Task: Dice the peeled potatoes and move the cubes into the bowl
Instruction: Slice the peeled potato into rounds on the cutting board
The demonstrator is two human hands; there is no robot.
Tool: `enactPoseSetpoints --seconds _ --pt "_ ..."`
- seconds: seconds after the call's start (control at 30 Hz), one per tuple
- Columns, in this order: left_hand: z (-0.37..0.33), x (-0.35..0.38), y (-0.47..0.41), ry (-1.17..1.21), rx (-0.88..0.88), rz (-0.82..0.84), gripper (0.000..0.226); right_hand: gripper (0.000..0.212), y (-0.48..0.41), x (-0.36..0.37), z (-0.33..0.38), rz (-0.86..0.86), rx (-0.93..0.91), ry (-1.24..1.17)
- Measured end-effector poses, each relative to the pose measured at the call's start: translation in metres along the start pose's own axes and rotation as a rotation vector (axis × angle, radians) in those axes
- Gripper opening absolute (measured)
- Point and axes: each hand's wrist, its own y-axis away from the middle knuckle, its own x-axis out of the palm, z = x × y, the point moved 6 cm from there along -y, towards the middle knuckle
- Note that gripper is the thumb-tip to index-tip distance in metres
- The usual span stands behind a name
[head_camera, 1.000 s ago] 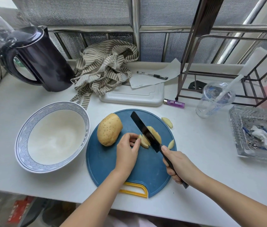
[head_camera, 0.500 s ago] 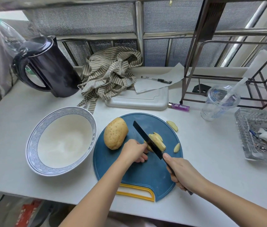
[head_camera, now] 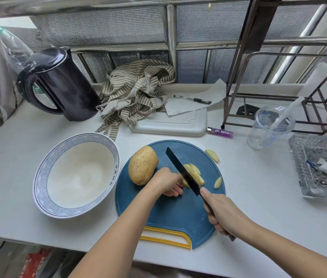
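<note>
A round blue cutting board point(head_camera: 170, 213) lies at the counter's front. On its left part sits a whole potato point(head_camera: 143, 165). My right hand point(head_camera: 221, 214) grips the handle of a black knife point(head_camera: 182, 172), whose blade stands in a cluster of potato slices point(head_camera: 195, 173). My left hand point(head_camera: 167, 182), fingers curled, holds the cut potato against the blade's left side; that piece is mostly hidden. Two loose wedges lie at the board's right rim, one wedge point(head_camera: 217, 182) on it and another wedge point(head_camera: 211, 155) at the edge. The blue-rimmed white bowl point(head_camera: 44, 173) stands left of the board with nothing in it.
A dark kettle point(head_camera: 62, 85) stands at the back left, a striped cloth point(head_camera: 138, 93) and white board point(head_camera: 170, 123) behind the blue board. A purple lighter point(head_camera: 220, 133), plastic cup point(head_camera: 269, 127), metal rack point(head_camera: 279, 77) and glass tray point(head_camera: 323, 167) fill the right side.
My left fingers curled in from a flatter hold on the potato piece, and the knife has worked further through the slices. The camera tilted, shifting the scene down and right.
</note>
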Motion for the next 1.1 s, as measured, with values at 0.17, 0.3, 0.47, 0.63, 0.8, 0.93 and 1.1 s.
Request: enactPoseSetpoints --seconds 0.17,0.3,0.47,0.63,0.8,0.93,1.1 --pt "0.000 -0.001 -0.003 -0.025 0.009 0.007 0.019 0.053 -0.002 -0.001 -0.002 0.049 0.032 -0.023" --pt "0.000 -0.001 -0.005 -0.055 0.031 0.021 0.020 0.052 -0.003 -0.002 -0.003 0.044 0.016 0.025" --pt "-0.004 -0.004 -0.006 -0.111 0.045 0.060 0.018 0.050 -0.004 -0.005 0.000 0.015 -0.006 0.126" --pt "-0.007 -0.003 -0.008 -0.176 0.064 0.060 0.019 0.047 -0.004 0.000 0.001 0.006 -0.014 0.150" --pt "-0.008 -0.001 -0.008 -0.225 0.081 0.088 0.021 0.049 -0.013 0.003 -0.004 -0.003 0.022 0.150" --pt "-0.010 -0.001 -0.007 -0.225 0.083 0.089 0.019 0.048 -0.018 0.006 -0.011 0.002 0.030 0.073" --pt "-0.010 0.001 -0.004 -0.206 0.077 0.074 0.019 0.051 -0.023 0.005 -0.012 0.038 0.069 -0.061"
